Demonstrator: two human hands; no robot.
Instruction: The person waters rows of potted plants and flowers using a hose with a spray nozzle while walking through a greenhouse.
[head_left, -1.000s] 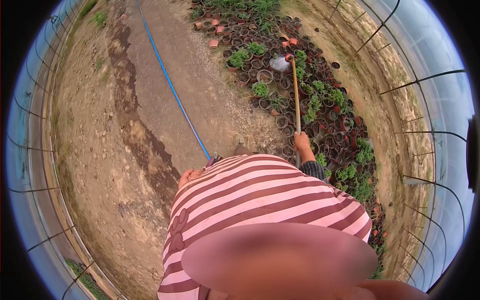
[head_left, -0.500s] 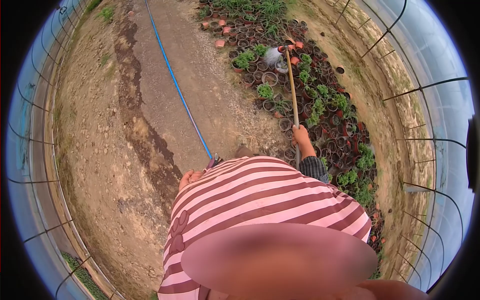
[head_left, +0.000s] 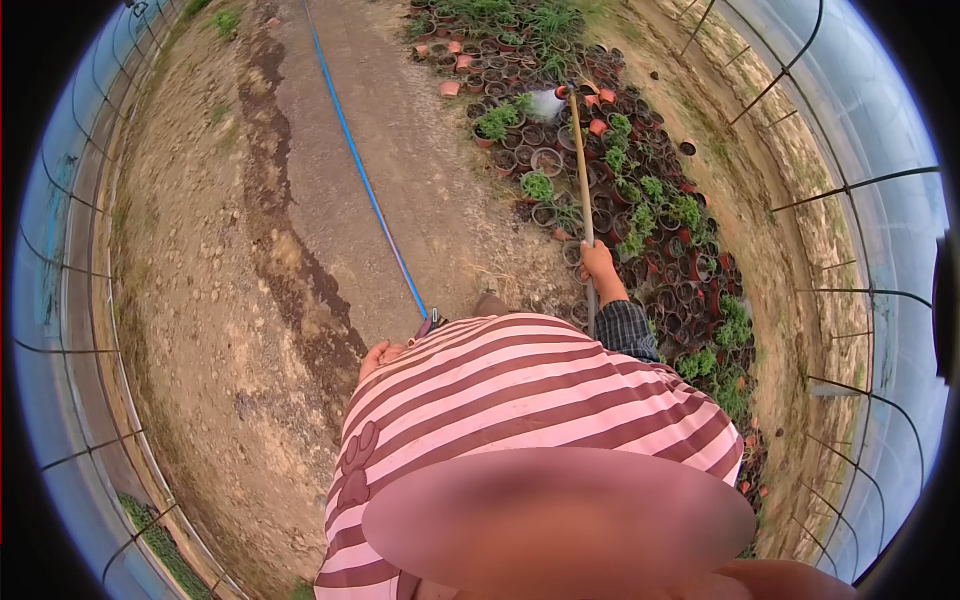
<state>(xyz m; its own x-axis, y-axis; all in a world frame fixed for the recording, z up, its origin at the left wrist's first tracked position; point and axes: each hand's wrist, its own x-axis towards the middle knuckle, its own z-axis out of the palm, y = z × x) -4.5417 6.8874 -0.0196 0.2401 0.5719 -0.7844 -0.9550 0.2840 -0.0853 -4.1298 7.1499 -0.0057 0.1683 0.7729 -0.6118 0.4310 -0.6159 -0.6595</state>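
My right hand [head_left: 599, 263] is wrapped round the shaft of a long watering wand [head_left: 582, 170], which reaches forward over the pots. At its far end the red spray head [head_left: 561, 92] throws a pale fan of water [head_left: 543, 104] to the left, onto potted plants. My left hand [head_left: 379, 356] is low beside my waist, partly covered by the striped shirt; its visible fingers look curled, and what they hold is hidden. Just right of it, a blue hose [head_left: 360, 172] meets a dark fitting [head_left: 430, 320] at the shirt's edge.
Many dark and orange pots [head_left: 668, 270], some with green plants [head_left: 687, 210], crowd the strip on the right. A packed dirt path [head_left: 400, 130] runs ahead, with rough soil [head_left: 190, 300] to its left. Curved metal hoops [head_left: 850, 187] and plastic sheeting line both sides.
The view has shifted slightly, so path, hose and pots appear a little further right. My right hand and the wand sit slightly higher and further left; the spray continues.
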